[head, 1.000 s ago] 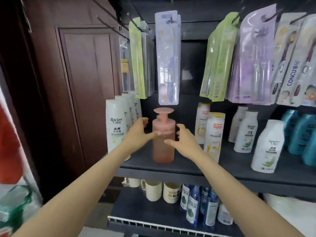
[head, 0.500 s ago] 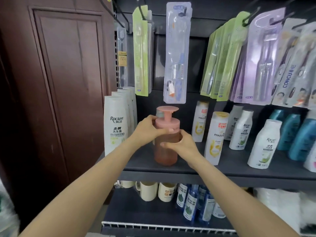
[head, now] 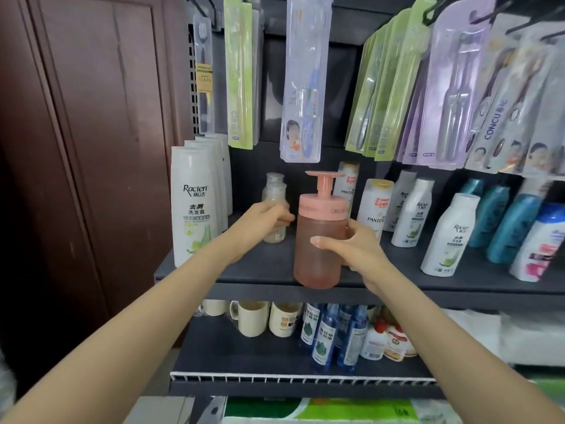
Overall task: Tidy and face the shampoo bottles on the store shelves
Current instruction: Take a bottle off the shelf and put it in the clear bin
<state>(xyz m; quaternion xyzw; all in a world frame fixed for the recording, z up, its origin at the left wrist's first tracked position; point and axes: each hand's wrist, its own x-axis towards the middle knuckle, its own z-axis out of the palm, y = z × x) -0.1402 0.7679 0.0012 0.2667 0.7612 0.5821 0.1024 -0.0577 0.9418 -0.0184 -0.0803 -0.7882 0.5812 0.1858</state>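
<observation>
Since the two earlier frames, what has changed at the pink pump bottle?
The pink pump bottle came forward to the shelf edge, held by the right hand. The left hand let go and took a small clear bottle behind. White Raclen bottles stayed.

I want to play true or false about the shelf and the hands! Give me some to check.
1. The right hand holds the pink pump bottle. True.
2. The pink pump bottle lies on its side. False: it is upright.
3. The left hand is at a small clear bottle. True.
4. Mugs sit above the shampoo. False: they are on the lower shelf.
5. Toothbrush packs hang above the bottles. True.
</observation>
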